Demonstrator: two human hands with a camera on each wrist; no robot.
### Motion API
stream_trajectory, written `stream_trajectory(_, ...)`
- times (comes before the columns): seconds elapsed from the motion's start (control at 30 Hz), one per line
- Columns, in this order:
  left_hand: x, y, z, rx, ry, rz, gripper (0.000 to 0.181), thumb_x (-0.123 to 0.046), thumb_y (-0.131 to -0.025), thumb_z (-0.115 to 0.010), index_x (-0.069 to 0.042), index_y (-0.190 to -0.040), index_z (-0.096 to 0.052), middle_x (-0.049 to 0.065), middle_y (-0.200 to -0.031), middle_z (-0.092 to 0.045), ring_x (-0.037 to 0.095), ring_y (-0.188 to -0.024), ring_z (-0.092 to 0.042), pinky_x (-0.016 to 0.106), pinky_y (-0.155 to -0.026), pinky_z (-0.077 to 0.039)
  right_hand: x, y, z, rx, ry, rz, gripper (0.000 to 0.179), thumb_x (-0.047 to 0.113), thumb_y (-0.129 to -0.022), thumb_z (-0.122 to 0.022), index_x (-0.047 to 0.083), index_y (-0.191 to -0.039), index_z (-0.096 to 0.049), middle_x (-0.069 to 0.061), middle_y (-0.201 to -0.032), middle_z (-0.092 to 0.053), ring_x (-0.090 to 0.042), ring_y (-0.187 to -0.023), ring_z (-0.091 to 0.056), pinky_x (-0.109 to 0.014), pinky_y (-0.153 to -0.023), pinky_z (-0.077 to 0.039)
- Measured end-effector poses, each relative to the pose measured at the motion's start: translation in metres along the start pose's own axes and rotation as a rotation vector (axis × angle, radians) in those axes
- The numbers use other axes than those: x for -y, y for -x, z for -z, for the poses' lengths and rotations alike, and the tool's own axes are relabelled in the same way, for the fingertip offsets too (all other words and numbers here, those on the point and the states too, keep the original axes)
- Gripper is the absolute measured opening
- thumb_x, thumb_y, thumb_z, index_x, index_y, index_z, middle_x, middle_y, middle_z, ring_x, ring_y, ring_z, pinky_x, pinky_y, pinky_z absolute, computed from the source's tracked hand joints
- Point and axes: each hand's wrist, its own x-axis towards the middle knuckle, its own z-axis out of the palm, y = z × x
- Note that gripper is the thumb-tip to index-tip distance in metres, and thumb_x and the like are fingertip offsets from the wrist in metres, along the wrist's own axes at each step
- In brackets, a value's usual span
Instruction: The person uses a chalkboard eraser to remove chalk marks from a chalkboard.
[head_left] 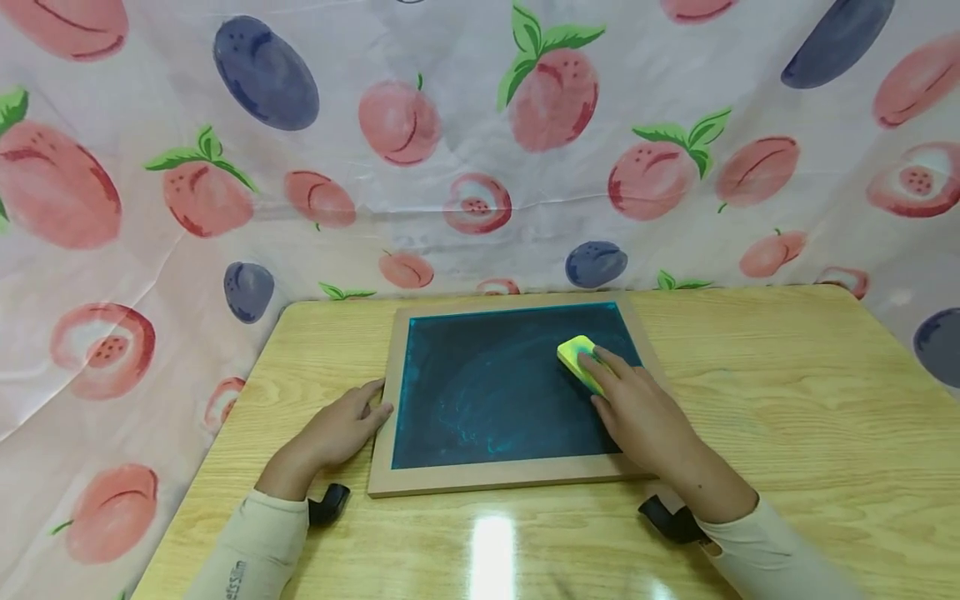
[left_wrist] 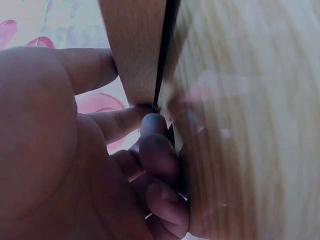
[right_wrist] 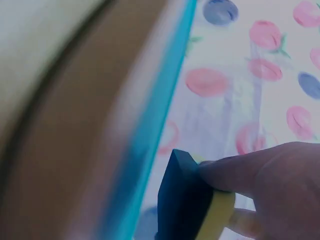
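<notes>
A framed chalkboard (head_left: 517, 383) lies on the table, with faint blue chalk marks near its lower left. My right hand (head_left: 648, 417) grips a yellow eraser (head_left: 573, 348) on the right part of the board. From the right wrist, the eraser's dark face (right_wrist: 182, 200) shows beside its yellow body, with fingers along its side. At the board's left edge, my left hand (head_left: 337, 429) touches the wooden frame (head_left: 382, 450) with thumb and forefinger. In the left wrist view, the other fingers (left_wrist: 160, 155) bend loosely beside the tabletop.
The board lies on a light wood table (head_left: 787, 400), which reflects a bright light near the front. Behind it hangs a fruit-print cloth (head_left: 465, 108), also draped along the left side. Black wrist mounts (head_left: 328, 505) show at both sleeves.
</notes>
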Motion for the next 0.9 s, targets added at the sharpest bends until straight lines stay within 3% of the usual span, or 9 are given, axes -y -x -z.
stream_trajectory(0.2,0.0,0.001,-0.001,-0.002,0.011,-0.003,0.064,-0.048,-0.097,-0.036,-0.011,-0.147,-0.021,0.017,-0.145,-0.034,0.037,-0.126,-0.042,0.053,-0.099,-0.035,-0.022,-0.005,0.019,-0.077,-0.023,-0.099,0.046,0.01,-0.087,-0.061,0.005,-0.132,-0.049,-0.022,-0.134,-0.046,-0.044,-0.106,-0.052,-0.055,-0.085,-0.044)
stream_trajectory(0.37,0.0,0.001,-0.001,-0.003,0.0,0.002,0.064,-0.049,-0.097,-0.035,-0.012,-0.147,-0.022,0.017,-0.145,-0.035,0.037,-0.126,-0.042,0.054,-0.099,-0.035,-0.047,-0.004,0.031,-0.047,-0.032,-0.191,0.044,0.009,-0.089,-0.057,0.002,-0.132,-0.048,-0.026,-0.132,-0.044,-0.049,-0.102,-0.051,-0.059,-0.084,-0.041)
stream_trajectory(0.57,0.001,0.001,-0.001,-0.004,-0.005,0.008,0.065,-0.05,-0.097,-0.034,-0.012,-0.148,-0.022,0.017,-0.144,-0.035,0.036,-0.125,-0.043,0.053,-0.099,-0.035,-0.075,-0.002,0.033,-0.036,-0.005,-0.212,0.041,0.007,-0.088,-0.058,-0.003,-0.127,-0.051,-0.03,-0.126,-0.046,-0.053,-0.101,-0.05,-0.062,-0.085,-0.037)
stream_trajectory(0.9,-0.001,0.0,-0.001,-0.01,-0.002,-0.016,0.063,-0.047,-0.097,-0.036,-0.01,-0.147,-0.023,0.017,-0.144,-0.036,0.036,-0.128,-0.041,0.053,-0.1,-0.034,-0.096,0.001,0.024,0.046,-0.002,-0.289,0.042,0.007,-0.088,-0.056,-0.005,-0.128,-0.049,-0.033,-0.125,-0.045,-0.053,-0.105,-0.047,-0.062,-0.087,-0.038)
